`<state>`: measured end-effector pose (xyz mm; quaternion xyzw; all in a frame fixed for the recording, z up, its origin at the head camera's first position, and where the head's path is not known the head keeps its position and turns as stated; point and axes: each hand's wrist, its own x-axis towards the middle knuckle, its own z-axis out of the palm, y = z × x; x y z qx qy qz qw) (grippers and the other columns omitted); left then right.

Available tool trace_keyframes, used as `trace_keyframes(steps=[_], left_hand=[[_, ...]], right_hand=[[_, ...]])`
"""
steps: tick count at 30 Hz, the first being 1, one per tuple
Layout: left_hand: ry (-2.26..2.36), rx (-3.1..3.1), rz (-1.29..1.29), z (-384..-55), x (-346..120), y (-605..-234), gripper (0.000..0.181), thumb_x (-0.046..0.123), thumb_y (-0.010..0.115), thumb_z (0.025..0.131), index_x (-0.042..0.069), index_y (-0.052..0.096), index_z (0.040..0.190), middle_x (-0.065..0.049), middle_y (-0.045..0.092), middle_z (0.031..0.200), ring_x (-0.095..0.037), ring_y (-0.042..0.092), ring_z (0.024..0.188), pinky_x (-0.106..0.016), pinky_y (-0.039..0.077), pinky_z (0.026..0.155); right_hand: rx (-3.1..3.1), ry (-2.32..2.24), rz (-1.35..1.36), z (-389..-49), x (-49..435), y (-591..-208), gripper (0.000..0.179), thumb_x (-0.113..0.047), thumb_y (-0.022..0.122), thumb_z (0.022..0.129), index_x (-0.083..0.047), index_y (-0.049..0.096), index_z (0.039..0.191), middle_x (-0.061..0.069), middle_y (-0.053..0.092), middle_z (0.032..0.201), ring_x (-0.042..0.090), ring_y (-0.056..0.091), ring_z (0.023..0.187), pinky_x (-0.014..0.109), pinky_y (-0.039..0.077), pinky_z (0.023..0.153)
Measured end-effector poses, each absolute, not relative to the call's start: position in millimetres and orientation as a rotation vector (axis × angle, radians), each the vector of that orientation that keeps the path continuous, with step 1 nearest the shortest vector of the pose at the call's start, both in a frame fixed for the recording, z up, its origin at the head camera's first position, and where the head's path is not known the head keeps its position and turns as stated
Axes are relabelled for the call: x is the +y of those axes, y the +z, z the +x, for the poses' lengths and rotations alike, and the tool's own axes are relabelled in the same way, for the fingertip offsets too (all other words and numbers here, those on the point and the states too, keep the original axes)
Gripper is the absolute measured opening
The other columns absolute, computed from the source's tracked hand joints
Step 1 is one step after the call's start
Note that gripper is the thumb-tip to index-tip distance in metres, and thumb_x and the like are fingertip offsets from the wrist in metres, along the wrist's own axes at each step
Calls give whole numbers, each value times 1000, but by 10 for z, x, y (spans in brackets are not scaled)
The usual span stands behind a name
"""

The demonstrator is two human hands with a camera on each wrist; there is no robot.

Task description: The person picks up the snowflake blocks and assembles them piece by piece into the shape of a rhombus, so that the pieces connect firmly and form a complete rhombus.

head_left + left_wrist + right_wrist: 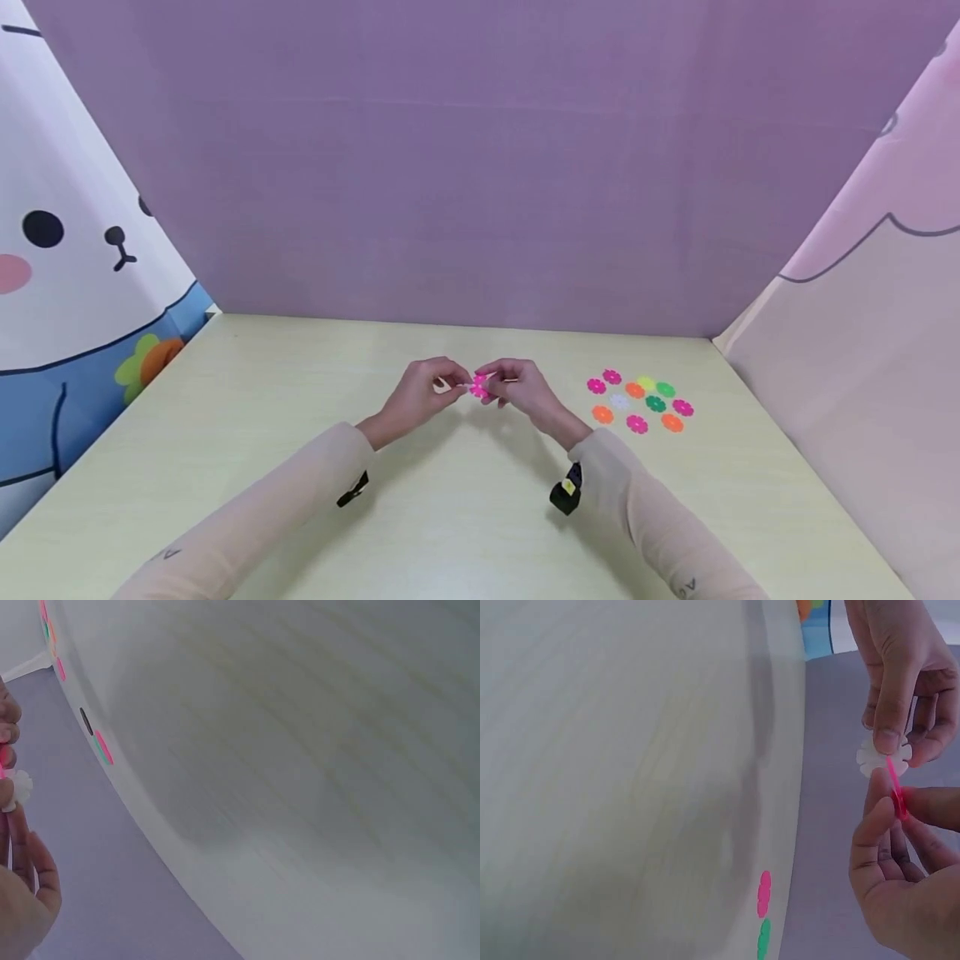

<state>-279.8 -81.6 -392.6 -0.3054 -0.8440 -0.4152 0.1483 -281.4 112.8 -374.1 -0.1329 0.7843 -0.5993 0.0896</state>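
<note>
Both hands meet above the middle of the table. My left hand (423, 390) pinches a white flower-shaped plastic disc (868, 759) between thumb and fingers; it faces the right wrist camera. A bright pink flower-shaped disc (478, 388) is pinched by my right hand (525, 390). In the right wrist view the pink disc (899, 801) is seen edge-on, and its end overlaps the white disc's face at an angle. Fingertips hide much of where the two discs meet, so I cannot tell whether they are joined.
On the light wooden table (465, 517), to the right, lie several loose flower discs: pink (637, 424), orange (672, 422), green (656, 403), yellow (646, 383) and white (619, 402). A purple cloth (480, 183) rises behind the table's far edge. Printed curtains hang at both sides.
</note>
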Motion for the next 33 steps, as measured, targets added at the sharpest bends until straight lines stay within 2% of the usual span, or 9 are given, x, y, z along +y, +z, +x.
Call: trace_keyframes(steps=[3, 7, 10, 15, 19, 23, 33], left_hand=[[-1189, -2445, -862, -2798, -854, -3933, 12, 8, 69, 79, 16, 69, 89, 6, 66, 84, -6, 61, 76, -31, 52, 65], [-1189, -2463, -845, -2806, -902, -3938, 12, 7, 69, 80, 15, 69, 88, 6, 66, 85, -7, 61, 76, -35, 52, 66], [-1186, -2470, -845, -2806, -929, -3947, 11, 8, 69, 80, 15, 69, 88, 6, 66, 85, -7, 60, 76, -34, 51, 65], [-1171, -2487, -843, -2787, -958, -3968, 12, 8, 69, 80, 16, 69, 88, 6, 66, 85, -6, 60, 76, -30, 51, 65], [-1177, -2495, -847, -2781, -968, -3999, 13, 6, 69, 79, 15, 69, 88, 6, 66, 84, -7, 60, 76, -34, 51, 66], [-1185, -2496, -848, -2790, -976, -4032, 14, 5, 69, 78, 16, 69, 88, 6, 66, 84, -7, 60, 76, -38, 52, 66], [-1188, -2507, -842, -2797, -988, -4048, 13, 6, 69, 79, 15, 68, 88, 5, 66, 84, -7, 60, 76, -39, 52, 67]], right_hand=[[2360, -1724, -386, -2828, 1148, -3754, 24, -3, 55, 86, 1, 61, 109, 9, 68, 88, 15, 66, 70, 27, 48, 59], [2440, -1674, -396, -2874, 1203, -3780, 25, -2, 57, 85, 4, 60, 110, 19, 66, 95, 17, 65, 74, 27, 48, 61], [2529, -1621, -414, -2927, 1255, -3811, 26, -1, 59, 84, 5, 60, 109, 23, 64, 98, 16, 61, 75, 30, 51, 66], [2684, -1476, -480, -3027, 1330, -3872, 25, 2, 60, 82, 6, 60, 106, 20, 64, 96, 21, 61, 80, 31, 53, 71], [2756, -1344, -584, -3119, 1374, -3920, 25, 5, 59, 80, 8, 59, 105, 21, 63, 97, 28, 61, 84, 28, 52, 71], [2805, -1205, -677, -3224, 1400, -3967, 26, 7, 59, 78, 8, 59, 104, 20, 63, 98, 28, 61, 86, 29, 52, 74], [2805, -991, -799, -3378, 1371, -4003, 28, 8, 61, 77, 6, 60, 105, 16, 63, 99, 27, 59, 92, 34, 51, 81]])
